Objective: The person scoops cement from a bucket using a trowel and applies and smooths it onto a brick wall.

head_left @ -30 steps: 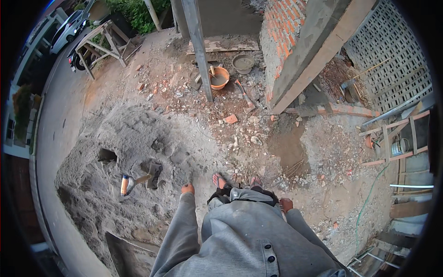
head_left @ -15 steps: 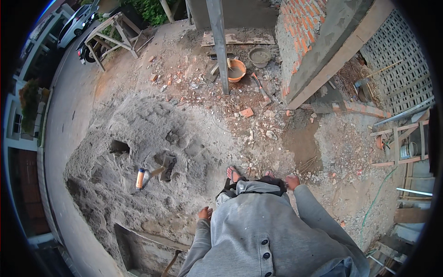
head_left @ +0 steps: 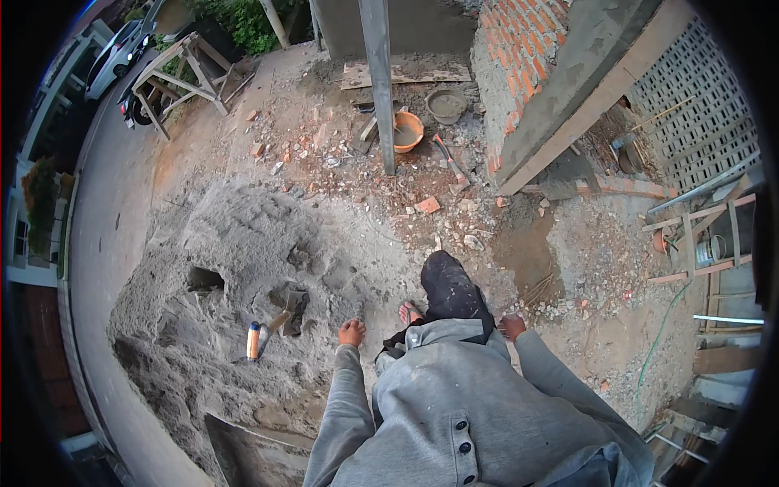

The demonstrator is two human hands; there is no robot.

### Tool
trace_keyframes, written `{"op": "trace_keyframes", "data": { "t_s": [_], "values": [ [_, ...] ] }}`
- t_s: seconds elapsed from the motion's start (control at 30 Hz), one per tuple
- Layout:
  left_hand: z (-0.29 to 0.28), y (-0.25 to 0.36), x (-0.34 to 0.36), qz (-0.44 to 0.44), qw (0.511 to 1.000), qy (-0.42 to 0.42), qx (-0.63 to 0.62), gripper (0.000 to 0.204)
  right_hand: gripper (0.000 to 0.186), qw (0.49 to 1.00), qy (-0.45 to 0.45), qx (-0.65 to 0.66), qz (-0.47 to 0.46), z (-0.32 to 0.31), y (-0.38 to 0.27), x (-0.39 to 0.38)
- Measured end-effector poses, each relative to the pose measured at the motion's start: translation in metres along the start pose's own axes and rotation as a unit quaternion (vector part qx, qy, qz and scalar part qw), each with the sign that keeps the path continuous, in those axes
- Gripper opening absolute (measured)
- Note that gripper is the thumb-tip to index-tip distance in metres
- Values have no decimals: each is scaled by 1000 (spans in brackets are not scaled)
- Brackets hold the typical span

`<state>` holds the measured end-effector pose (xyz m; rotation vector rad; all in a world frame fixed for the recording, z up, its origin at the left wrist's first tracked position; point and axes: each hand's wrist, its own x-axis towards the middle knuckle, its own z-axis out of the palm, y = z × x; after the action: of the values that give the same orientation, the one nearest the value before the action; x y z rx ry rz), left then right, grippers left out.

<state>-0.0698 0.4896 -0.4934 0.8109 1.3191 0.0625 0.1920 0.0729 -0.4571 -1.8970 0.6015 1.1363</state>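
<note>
My left hand (head_left: 351, 332), fingers loosely curled and apparently empty, hangs beside my body over the edge of a grey sand pile (head_left: 227, 235). Left of it a shovel (head_left: 254, 341) with an orange-and-dark grip lies with its blade in the sand. My right hand (head_left: 511, 327) hangs by my dark-trousered leg, fingers curled, nothing visible in it. My raised leg (head_left: 450, 288) hides part of the ground, and one sandaled foot (head_left: 408, 312) shows between the hands. A trough (head_left: 231, 438) sits at the pile's lower edge.
Ahead stand a post (head_left: 378, 89), an orange bucket (head_left: 410, 132), a grey basin (head_left: 445, 103), a red-handled tool (head_left: 450, 162) among rubble and a brick wall (head_left: 515, 57). Left are a wooden trestle (head_left: 174, 81), a road (head_left: 105, 219) and vehicles; right, wooden frames (head_left: 690, 243) and a green hose (head_left: 659, 341).
My leg has swung forward into view between the hands. My left hand dropped back and has risen again; my right hand has moved slightly forward. The view has shifted slightly.
</note>
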Motion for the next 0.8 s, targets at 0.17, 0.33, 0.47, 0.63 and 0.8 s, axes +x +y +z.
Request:
{"op": "trace_keyframes", "data": {
  "t_s": [0.17,0.33,0.47,0.63,0.8],
  "values": [
    [18,23,20,-47,998,17,-24,21,23,992,36,-23,115,13,0,-38],
    [19,69,63,-65,996,25,-57,22,25,991,40,-1,127,52,-35,21],
    [22,117,108,-69,991,52,-103,14,22,963,-44,-259,-64,85,-140,83],
    [21,200,133,-57,993,91,-52,11,15,986,-57,-61,-146,137,-292,142],
    [7,260,151,56,977,162,-126,24,34,888,-80,-322,-319,199,-470,135]
  ]
}}
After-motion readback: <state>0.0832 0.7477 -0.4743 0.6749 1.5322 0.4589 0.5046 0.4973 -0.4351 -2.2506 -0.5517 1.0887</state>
